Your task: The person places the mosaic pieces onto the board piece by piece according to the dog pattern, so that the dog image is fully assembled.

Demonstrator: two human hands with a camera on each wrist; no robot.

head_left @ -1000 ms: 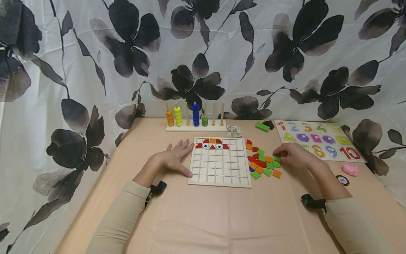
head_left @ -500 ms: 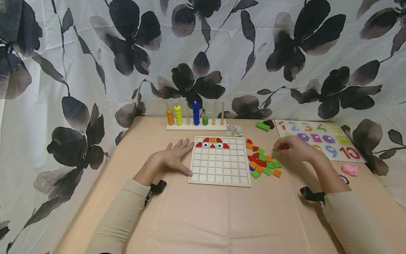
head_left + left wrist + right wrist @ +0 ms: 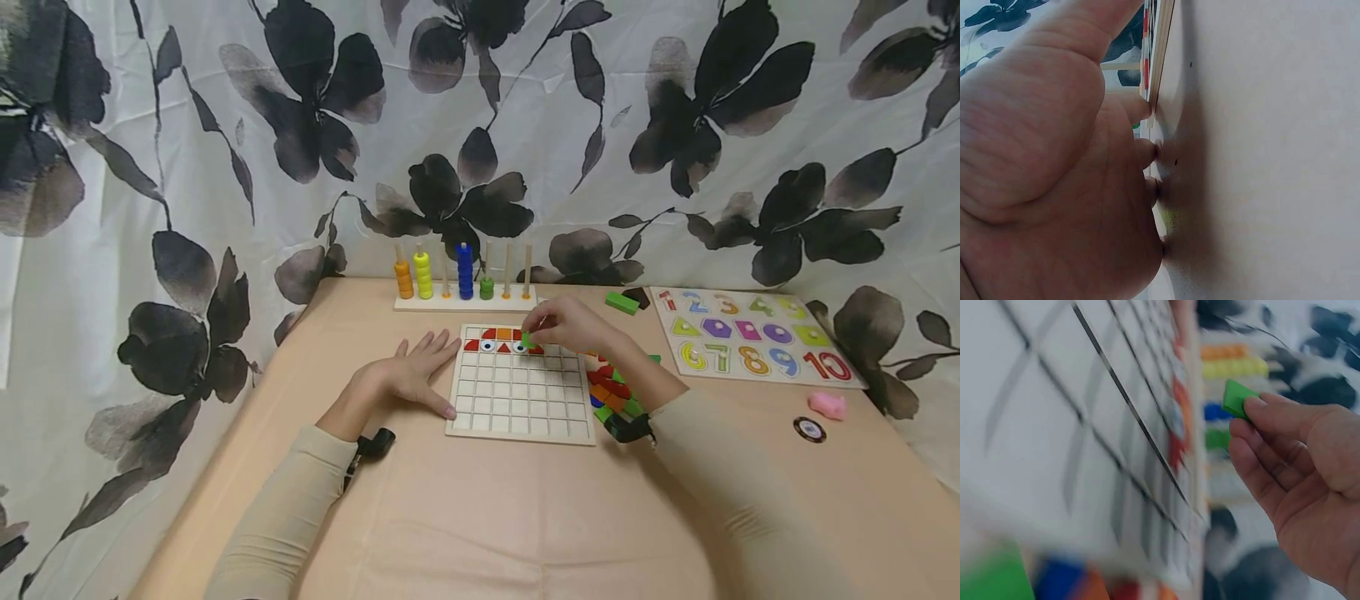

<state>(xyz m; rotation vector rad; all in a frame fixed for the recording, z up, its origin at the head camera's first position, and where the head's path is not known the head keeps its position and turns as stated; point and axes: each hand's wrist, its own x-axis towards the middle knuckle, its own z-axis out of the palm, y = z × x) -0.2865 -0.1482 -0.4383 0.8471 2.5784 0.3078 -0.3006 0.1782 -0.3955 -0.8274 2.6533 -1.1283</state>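
Observation:
A white grid board (image 3: 517, 400) lies on the table, with red, orange and eye-patterned tiles (image 3: 504, 347) in its top two rows. My left hand (image 3: 405, 375) rests flat at the board's left edge, fingers spread and thumb on its lower left corner. In the left wrist view the fingertips touch the tabletop beside the board's edge. My right hand (image 3: 573, 327) pinches a green square tile (image 3: 1237, 400) between thumb and fingers, over the upper right part of the board. The forearm partly covers a pile of loose coloured tiles (image 3: 609, 387) right of the board.
Behind the board stands a peg stacker (image 3: 465, 303) with coloured beads. A green block (image 3: 622, 302) and a dark piece (image 3: 637, 296) lie at the back. To the right are a number puzzle board (image 3: 757, 333), a pink pig figure (image 3: 827, 406) and a round black-and-white disc (image 3: 810, 429).
My right hand has lifted a green tile from the pile and moved left with it to above the board's top rows. The left hand has stayed in place.

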